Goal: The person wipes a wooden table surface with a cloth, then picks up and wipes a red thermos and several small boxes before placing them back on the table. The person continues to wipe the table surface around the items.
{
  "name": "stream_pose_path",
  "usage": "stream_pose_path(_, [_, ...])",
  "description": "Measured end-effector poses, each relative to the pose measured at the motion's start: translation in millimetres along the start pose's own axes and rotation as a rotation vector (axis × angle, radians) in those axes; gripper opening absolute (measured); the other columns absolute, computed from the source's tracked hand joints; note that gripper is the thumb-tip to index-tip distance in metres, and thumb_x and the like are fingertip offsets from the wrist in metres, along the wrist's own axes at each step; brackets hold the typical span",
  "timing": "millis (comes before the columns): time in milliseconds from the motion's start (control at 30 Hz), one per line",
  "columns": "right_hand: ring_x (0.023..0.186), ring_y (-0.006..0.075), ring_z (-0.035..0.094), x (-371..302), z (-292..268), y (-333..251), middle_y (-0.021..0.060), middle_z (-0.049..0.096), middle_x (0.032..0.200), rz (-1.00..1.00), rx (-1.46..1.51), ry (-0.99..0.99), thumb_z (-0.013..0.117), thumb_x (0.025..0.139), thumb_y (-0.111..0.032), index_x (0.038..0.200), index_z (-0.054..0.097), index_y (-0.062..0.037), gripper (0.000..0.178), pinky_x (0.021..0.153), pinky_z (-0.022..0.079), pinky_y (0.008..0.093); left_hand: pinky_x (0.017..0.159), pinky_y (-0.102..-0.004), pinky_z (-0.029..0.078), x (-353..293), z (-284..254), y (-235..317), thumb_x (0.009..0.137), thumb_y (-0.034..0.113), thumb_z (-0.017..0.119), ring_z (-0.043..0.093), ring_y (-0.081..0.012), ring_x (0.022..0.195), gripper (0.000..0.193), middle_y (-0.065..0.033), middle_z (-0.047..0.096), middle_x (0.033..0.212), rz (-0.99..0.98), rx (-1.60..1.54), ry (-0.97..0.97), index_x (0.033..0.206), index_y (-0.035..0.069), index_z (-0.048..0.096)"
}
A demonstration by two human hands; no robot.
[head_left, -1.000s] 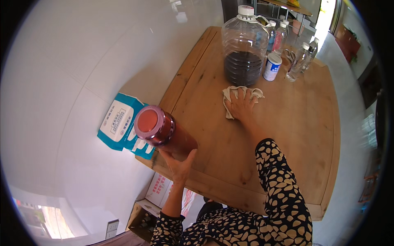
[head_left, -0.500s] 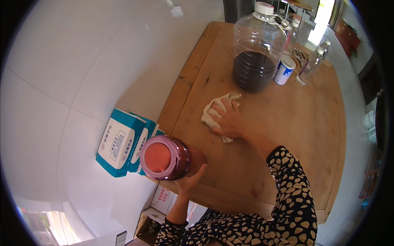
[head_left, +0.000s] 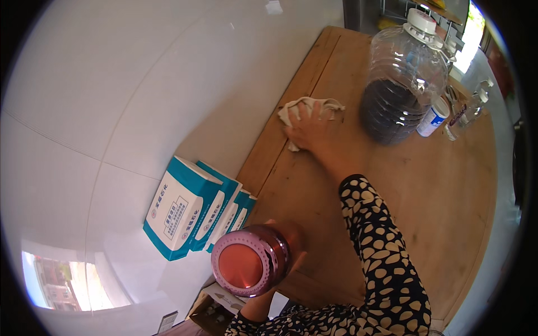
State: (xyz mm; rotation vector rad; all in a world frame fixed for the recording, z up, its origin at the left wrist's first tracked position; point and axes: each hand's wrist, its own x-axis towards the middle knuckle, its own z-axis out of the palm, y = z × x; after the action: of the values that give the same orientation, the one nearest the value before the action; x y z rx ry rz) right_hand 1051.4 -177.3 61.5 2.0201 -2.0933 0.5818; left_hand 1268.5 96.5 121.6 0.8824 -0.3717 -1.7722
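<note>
My left hand (head_left: 298,262) is wrapped round a red metallic canister (head_left: 241,266) with a pinkish patterned rim, tilted so that its round end faces up. Most of the fingers are hidden behind it. Farther off, my right hand (head_left: 310,130) presses a crumpled off-white cloth (head_left: 290,110) against the wooden table (head_left: 319,207), near its left edge. The fingers are spread over the cloth and grip it lightly. To the right of that hand stands a big clear plastic jug (head_left: 395,106) with a white cap and dark contents.
White and teal paper packs (head_left: 178,210) lean in a row by the white tiled wall (head_left: 112,73). A small white and blue tin (head_left: 434,116) and a clear bottle (head_left: 468,115) stand beyond the jug. Below the table's near edge is an open cardboard box (head_left: 210,313).
My right hand has slid the cloth away from me and toward the table's left edge. The view has shifted, and the canister stays in my left hand, lower in the picture.
</note>
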Motion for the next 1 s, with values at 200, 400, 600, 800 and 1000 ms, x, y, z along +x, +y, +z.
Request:
stream_pose_path(200, [0.132,0.0474,0.024,-32,-15,-76,0.0191,0.038,0.141,-0.163,0.155,-0.051,0.052,0.083,-0.044,0.130,0.053,-0.0076,0.059,0.094,0.016,0.0762,0.105,-0.0372,0.033,-5,11,5,0.069,0.023,0.082,0.040,-0.0246,0.125,0.087,-0.0128,0.039,0.136,0.157,0.328,0.001,0.137,0.003,0.032])
stream_pose_path(400, [0.126,0.0361,0.036,-70,-23,-87,0.0090,0.045,0.132,-0.826,0.385,0.013,0.061,0.076,-0.044,0.124,0.055,-0.0167,0.056,0.089,0.028,0.0658,0.101,-0.0368,0.038,2,9,-3,0.065,0.024,0.085,0.046,-0.0241,0.118,0.085,-0.0125,0.046,0.128,0.554,1.228,-0.067,0.132,0.002,0.038])
stream_pose_path(600, [0.130,0.0344,0.033,-90,-26,-51,0.0040,0.043,0.136,-0.914,0.389,0.023,0.061,0.081,-0.041,0.121,0.055,-0.0196,0.046,0.097,0.026,0.0610,0.097,-0.0365,0.042,7,19,-4,0.061,0.025,0.088,0.052,-0.0237,0.111,0.083,-0.0121,0.053,0.120,0.569,1.278,0.000,0.127,0.001,0.044])
stream_pose_path(800, [0.134,0.0406,0.026,-124,-55,24,0.0068,0.041,0.139,-0.585,0.226,-0.078,0.056,0.083,-0.046,0.123,0.058,-0.0208,0.047,0.098,0.023,0.0678,0.092,-0.0363,0.047,9,11,-13,0.057,0.020,0.089,0.057,-0.0238,0.104,0.082,-0.0142,0.057,0.114,0.824,1.177,0.175,0.122,-0.003,0.046])
stream_pose_path(1000, [0.134,0.0487,0.021,-120,-68,73,0.0126,0.033,0.147,-0.053,-0.063,-0.073,0.050,0.086,-0.048,0.132,0.051,-0.0200,0.054,0.096,0.020,0.0739,0.095,-0.0357,0.047,-50,12,6,0.062,0.018,0.086,0.058,-0.0228,0.107,0.069,-0.0112,0.060,0.115,0.766,0.958,0.162,0.120,0.001,0.053])
